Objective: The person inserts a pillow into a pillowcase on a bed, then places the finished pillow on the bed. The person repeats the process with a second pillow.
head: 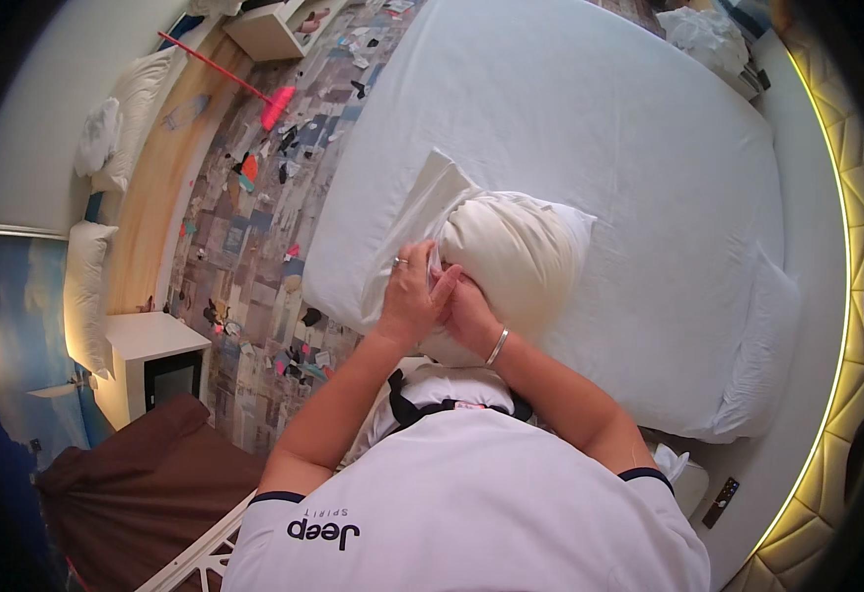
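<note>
A cream pillow (509, 251) lies bunched at the near edge of the bed, partly inside a white pillowcase (432, 189) whose loose end spreads to the upper left. My left hand (411, 292), with a ring on one finger, is on the pillowcase at the pillow's left side, its fingers bent over the cloth. My right hand (469, 307), with a silver bangle at the wrist, presses against the pillow's near left side, its fingertips partly hidden by cloth. The two hands meet at the thumbs. Beneath them is the white fitted sheet (624, 170) over the mattress.
Another white pillow (757, 355) lies at the bed's right end. Further pillows (90, 288) rest on a ledge at left. A red broom (276, 107) leans across the patterned floor (247, 266). A white cabinet (158, 337) and brown cloth (150, 473) are at lower left.
</note>
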The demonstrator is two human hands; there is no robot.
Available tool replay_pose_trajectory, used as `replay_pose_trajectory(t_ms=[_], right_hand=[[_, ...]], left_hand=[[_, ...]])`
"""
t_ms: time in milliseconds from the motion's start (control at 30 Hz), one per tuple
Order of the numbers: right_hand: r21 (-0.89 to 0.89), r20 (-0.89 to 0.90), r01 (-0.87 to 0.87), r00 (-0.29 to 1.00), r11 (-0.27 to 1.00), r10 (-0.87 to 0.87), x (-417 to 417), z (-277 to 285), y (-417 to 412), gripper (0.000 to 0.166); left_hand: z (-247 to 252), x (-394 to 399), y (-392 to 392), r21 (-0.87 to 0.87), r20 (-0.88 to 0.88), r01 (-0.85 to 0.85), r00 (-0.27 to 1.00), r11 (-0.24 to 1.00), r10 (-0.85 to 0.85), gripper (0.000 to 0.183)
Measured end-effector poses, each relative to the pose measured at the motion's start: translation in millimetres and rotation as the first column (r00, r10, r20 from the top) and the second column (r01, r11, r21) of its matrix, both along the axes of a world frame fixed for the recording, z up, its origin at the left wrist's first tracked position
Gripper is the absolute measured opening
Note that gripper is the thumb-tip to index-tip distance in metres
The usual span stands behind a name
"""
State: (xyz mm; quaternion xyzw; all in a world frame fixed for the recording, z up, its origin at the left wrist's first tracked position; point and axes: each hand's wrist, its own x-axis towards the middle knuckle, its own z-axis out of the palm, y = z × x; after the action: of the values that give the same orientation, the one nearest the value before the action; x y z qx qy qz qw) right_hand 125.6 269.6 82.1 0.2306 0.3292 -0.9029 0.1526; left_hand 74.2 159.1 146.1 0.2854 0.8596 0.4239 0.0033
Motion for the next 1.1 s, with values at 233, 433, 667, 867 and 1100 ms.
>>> replay_pose_trajectory(t_ms=[233, 433, 667, 867, 1100], right_hand=[[0.5, -0.272, 0.015, 0.952, 0.866, 0.141, -6, 25, -3, 0.018], [0.938, -0.318, 0.34, 0.776, 0.063, 0.545, 10, 79, 15, 0.024], [0.792, 0.005, -0.156, 0.969, 0.591, 0.248, -15, 46, 34, 0.028], [-0.052, -0.13, 0.044, 0.99, 0.998, -0.05, -35, -1, 5, 0.029], [0.409, -0.13, -0.319, 0.907, 0.855, 0.4, -15, 54, 17, 0.035]], left_hand=[[-24, -24, 3, -0.008, 0.247, -0.045, 0.968, 0.999, 0.045, 0.038], [-35, -58, -7, -0.018, 0.586, 0.101, 0.807, 0.995, -0.071, 0.022], [-33, -38, -22, 0.336, 0.756, -0.067, 0.615, 0.94, -0.226, 0.01], [-9, -32, -22, 0.208, 0.552, 0.152, 0.797, 0.966, -0.244, 0.008], [-33, -16, -45, -0.13, 0.252, -0.049, 0.964, 0.99, 0.081, 0.015]])
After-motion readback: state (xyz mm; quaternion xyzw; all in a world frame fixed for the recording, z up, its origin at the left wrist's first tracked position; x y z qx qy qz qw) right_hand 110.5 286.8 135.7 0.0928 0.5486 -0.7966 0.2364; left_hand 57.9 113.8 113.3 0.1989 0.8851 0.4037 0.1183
